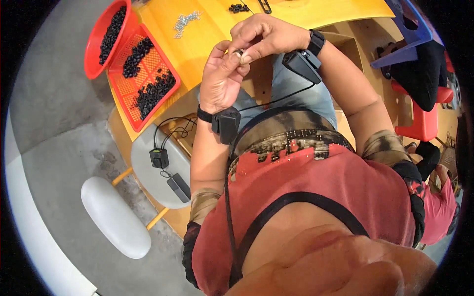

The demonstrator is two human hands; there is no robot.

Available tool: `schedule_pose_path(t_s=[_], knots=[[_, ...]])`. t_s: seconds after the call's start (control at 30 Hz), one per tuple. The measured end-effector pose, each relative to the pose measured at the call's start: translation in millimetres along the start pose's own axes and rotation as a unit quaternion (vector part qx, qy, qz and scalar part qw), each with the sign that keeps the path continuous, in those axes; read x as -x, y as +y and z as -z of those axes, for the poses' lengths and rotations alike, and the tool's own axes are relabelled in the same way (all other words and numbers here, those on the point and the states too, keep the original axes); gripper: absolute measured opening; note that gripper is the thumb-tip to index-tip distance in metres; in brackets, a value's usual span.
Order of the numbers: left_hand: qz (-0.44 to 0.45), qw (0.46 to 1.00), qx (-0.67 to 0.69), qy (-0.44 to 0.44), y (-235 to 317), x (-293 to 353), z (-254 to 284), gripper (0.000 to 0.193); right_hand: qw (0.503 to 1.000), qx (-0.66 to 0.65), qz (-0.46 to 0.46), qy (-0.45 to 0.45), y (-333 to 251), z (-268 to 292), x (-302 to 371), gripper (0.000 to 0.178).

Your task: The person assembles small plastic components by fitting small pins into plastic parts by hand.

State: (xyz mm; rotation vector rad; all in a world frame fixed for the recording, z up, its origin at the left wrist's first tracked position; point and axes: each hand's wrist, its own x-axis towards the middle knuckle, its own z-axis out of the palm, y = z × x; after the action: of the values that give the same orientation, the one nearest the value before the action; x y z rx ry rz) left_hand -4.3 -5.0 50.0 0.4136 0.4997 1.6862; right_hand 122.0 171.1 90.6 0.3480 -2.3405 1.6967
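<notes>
From where I stand, the yellow table point(212, 29) is the biggest thing, curving past the person's lap. On its left end sits the red tray point(129, 88) with two heaps of black parts, and the red bowl point(93, 56) tilts against it with more. The left hand point(220, 83) is the nearer of the two to them; the right hand point(276, 38) comes in from the upper right, its wrist bent over. Beyond the hands, to the upper left, lies a scatter of silvery bits point(185, 23).

Smallest of all is the dark piece point(239, 52), up at the very fingertips, where the hands meet by the table's near edge. The left grip is pinched on it, thumb against finger; the right thumb and forefinger close on it from the right, with no gap showing. Neither hand is nearer: both touch it. Its long axis I can't tell, fingers cover too much.
</notes>
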Motion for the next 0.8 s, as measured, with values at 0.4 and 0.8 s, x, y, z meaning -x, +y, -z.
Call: schedule_pose_path(t_s=[0.4,0.8], knots=[[-0.044,0.999,0.006,-0.029,-2.7,-4.4,11.8,0.03,0.98,-0.17,-0.042,0.097,7.6,-25.9,3.9,0.038],[-0.113,0.992,0.04,0.034,-8.3,-14.1,26.0,0.018,0.944,0.035,-0.045,0.324,17.2,-54.5,-3.3,0.017]])
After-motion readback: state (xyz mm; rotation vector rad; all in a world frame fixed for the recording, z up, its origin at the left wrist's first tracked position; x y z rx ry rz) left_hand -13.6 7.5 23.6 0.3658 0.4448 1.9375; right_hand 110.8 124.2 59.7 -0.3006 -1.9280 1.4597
